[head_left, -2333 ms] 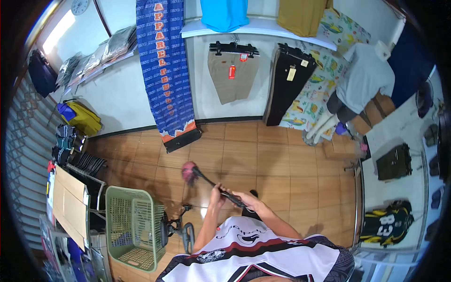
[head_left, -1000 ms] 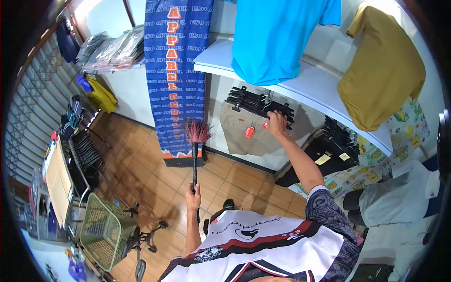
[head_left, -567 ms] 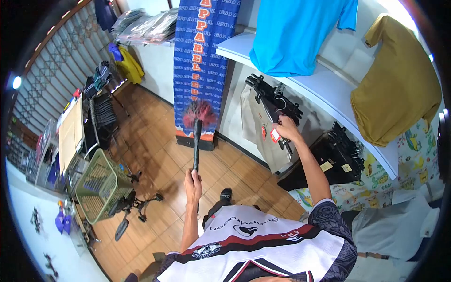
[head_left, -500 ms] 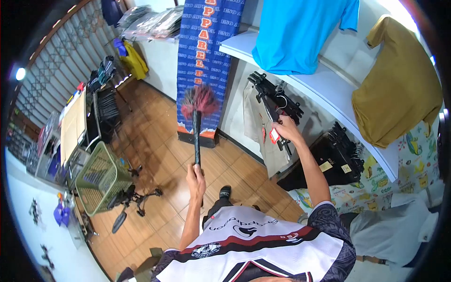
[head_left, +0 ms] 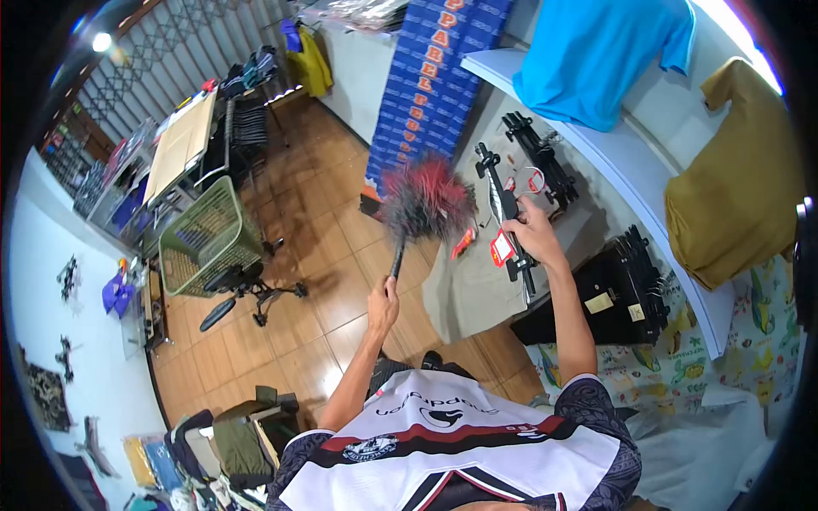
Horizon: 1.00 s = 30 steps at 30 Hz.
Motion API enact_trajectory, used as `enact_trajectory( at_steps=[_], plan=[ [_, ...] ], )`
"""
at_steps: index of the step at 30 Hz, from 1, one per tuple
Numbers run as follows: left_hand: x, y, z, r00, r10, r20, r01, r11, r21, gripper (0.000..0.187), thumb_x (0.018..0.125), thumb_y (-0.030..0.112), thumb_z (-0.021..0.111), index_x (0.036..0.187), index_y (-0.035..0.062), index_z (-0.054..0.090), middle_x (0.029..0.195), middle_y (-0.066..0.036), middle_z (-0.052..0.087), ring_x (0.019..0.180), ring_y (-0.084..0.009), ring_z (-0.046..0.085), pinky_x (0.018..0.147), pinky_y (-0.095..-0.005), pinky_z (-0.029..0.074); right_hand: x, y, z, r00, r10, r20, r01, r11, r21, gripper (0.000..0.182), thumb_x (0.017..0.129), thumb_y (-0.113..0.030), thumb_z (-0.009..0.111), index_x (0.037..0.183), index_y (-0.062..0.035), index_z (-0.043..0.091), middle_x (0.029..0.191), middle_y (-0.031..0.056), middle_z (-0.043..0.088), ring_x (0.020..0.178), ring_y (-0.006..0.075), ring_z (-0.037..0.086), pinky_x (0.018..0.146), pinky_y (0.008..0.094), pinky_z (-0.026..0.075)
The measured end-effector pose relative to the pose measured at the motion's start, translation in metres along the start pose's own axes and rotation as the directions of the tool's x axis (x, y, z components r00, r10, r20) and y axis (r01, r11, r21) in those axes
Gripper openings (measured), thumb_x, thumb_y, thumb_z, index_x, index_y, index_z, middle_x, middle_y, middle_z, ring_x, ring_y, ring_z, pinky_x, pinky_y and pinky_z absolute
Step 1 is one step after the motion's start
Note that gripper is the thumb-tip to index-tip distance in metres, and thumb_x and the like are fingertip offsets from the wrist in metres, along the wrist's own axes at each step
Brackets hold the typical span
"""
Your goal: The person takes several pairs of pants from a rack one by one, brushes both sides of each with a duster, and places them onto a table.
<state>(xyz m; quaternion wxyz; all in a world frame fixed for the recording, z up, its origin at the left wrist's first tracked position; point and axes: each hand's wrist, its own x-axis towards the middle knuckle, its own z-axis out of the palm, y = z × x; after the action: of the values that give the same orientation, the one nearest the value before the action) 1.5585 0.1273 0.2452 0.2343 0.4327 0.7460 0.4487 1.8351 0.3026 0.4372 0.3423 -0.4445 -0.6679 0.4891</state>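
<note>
My left hand (head_left: pixel 383 305) is wrapped around the dark handle of a duster (head_left: pixel 426 203) with fluffy red and black bristles. The duster head is held up beside the beige trousers (head_left: pixel 460 294), overlapping their left edge in this view. My right hand (head_left: pixel 535 232) grips a black clip hanger (head_left: pixel 509 204) from which these trousers hang, pulled out from the rack. Red and white tags (head_left: pixel 501 247) dangle by my right fingers. More black clip hangers (head_left: pixel 545 157) are packed just behind, and black trousers (head_left: pixel 588 298) hang to the right of my forearm.
Above the rack runs a white shelf (head_left: pixel 596 145) with a blue shirt (head_left: pixel 605 60) and a brown shirt (head_left: pixel 737 179) over it. A blue banner (head_left: pixel 434 94) stands ahead. To the left are a green basket (head_left: pixel 213 243) and a table (head_left: pixel 181 145); folded clothes (head_left: pixel 243 443) lie lower left.
The duster has moved right and tilted toward the beige trousers. My right hand has drawn the hanger away from the others, spreading the trousers out. The view has turned left.
</note>
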Motion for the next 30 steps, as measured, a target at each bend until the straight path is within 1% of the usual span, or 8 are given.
enact_trajectory(
  at_steps=[2,5,8,11,17,22,25,30],
  plan=[
    [-0.015,0.028,-0.028,0.997,-0.051,-0.065,0.035,0.974,-0.225,0.034,0.108,0.03,0.047,0.108,0.0009,0.064,0.06,-0.011,0.05,0.056,-0.0152,0.049,0.051,-0.036,0.039,-0.004,-0.013,0.01,0.998,0.031,0.052,-0.036,0.993,0.108,0.07,0.083,0.004,0.061,0.149,-0.0023,0.04,0.085,0.0077,0.065,0.066,0.0114,0.059,0.06,0.0287,0.046],
    [-0.058,0.014,-0.032,0.997,0.065,-0.046,-0.074,0.971,-0.227,0.031,0.106,0.031,0.05,0.109,0.0034,0.064,0.064,-0.016,0.058,0.056,-0.0252,0.06,0.054,-0.041,0.045,-0.019,-0.044,0.031,0.999,-0.002,0.037,-0.002,0.992,0.125,0.077,0.083,0.004,0.06,0.154,-0.0112,0.036,0.085,0.0074,0.064,0.066,0.0113,0.058,0.059,0.0276,0.046],
    [-0.107,-0.022,-0.05,0.906,0.227,0.358,-0.25,0.968,0.018,0.031,0.104,0.033,0.052,0.11,0.0066,0.067,0.075,-0.021,0.068,0.07,-0.0387,0.069,0.061,-0.0484,0.051,-0.02,-0.059,0.039,0.985,-0.155,0.071,0.147,0.982,0.116,0.074,0.084,0.006,0.058,0.151,-0.0199,0.041,0.08,0.0052,0.062,0.061,0.0092,0.054,0.055,0.0254,0.043],
    [-0.123,-0.09,-0.08,0.89,0.026,0.456,-0.202,0.918,0.341,0.033,0.103,0.038,0.053,0.11,0.0094,0.07,0.085,-0.024,0.071,0.083,-0.0457,0.068,0.07,-0.0545,0.054,-0.039,-0.089,0.05,0.986,-0.16,0.056,0.147,0.97,0.194,0.065,0.083,0.004,0.058,0.143,-0.0187,0.049,0.081,0.0049,0.061,0.062,0.0091,0.055,0.055,0.0247,0.043],
    [-0.12,-0.071,-0.139,0.998,0.056,-0.006,-0.056,0.998,-0.026,0.034,0.106,0.035,0.05,0.114,0.0044,0.065,0.074,-0.024,0.066,0.066,-0.0446,0.064,0.061,-0.0516,0.048,-0.098,-0.148,0.092,0.95,-0.276,0.144,0.259,0.957,0.129,0.054,0.082,0.003,0.056,0.134,-0.0096,0.055,0.091,0.0005,0.058,0.074,0.0068,0.053,0.068,0.0214,0.043],
    [-0.138,0.0,-0.155,0.999,0.046,0.02,-0.038,0.958,-0.285,0.031,0.105,0.032,0.052,0.111,0.0029,0.062,0.075,-0.024,0.065,0.068,-0.0455,0.065,0.059,-0.0499,0.047,-0.147,-0.179,0.127,0.934,-0.268,0.237,0.205,0.944,0.26,0.056,0.078,-0.001,0.04,0.132,-0.0066,0.056,0.093,0.0011,0.059,0.075,0.0055,0.051,0.065,0.0198,0.04],
    [-0.172,-0.051,-0.138,0.972,0.167,0.163,-0.154,0.984,-0.094,0.034,0.105,0.035,0.052,0.115,0.0043,0.065,0.08,-0.025,0.068,0.076,-0.0469,0.067,0.064,-0.052,0.049,-0.172,-0.185,0.138,0.909,-0.378,0.174,0.362,0.925,0.118,0.06,0.075,0.004,0.037,0.132,-0.0059,0.054,0.093,0.002,0.059,0.075,0.0061,0.053,0.063,0.0213,0.042],
    [-0.205,-0.186,-0.153,0.913,-0.071,0.401,0.014,0.99,0.143,0.041,0.104,0.039,0.052,0.12,0.0058,0.069,0.089,-0.026,0.07,0.088,-0.0458,0.068,0.075,-0.0505,0.052,-0.194,-0.175,0.158,0.865,-0.501,-0.008,0.5,0.865,-0.047,0.042,0.081,0.01,0.068,0.119,-0.0054,0.057,0.09,0.0015,0.061,0.079,0.0085,0.057,0.064,0.0277,0.046]
  ],
)
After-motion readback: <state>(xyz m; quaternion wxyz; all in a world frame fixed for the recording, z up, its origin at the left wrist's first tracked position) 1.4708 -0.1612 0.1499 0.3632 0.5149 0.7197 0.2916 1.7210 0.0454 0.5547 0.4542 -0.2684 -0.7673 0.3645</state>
